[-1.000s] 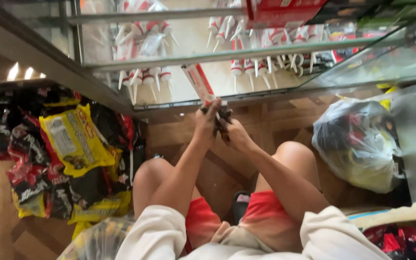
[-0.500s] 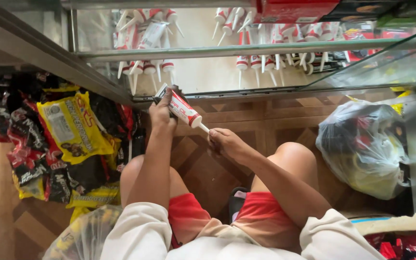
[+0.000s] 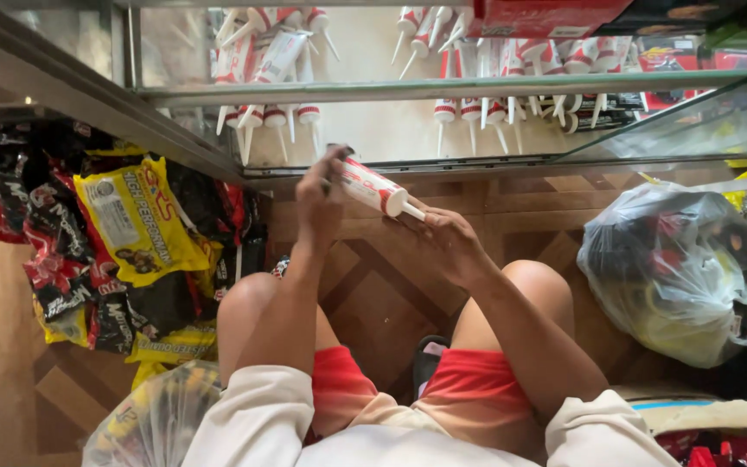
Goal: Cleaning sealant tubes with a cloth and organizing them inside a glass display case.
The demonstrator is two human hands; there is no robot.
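since a moment ago my left hand (image 3: 320,201) has lowered the sealant cartridge (image 3: 372,187) slightly, nozzle toward my right hand (image 3: 445,244). i'm fitting its nozzle; next needs a steady twist. left fingers clamped round the tube, right fingertips pinched at the tip, both forearms raised before the glass shelf (image 3: 443,87).

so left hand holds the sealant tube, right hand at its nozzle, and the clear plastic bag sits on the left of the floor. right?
Not quite. In the head view the left hand holds the tube and the right hand is at its nozzle, but the clear bag sits on the right; the left has yellow and black packets.
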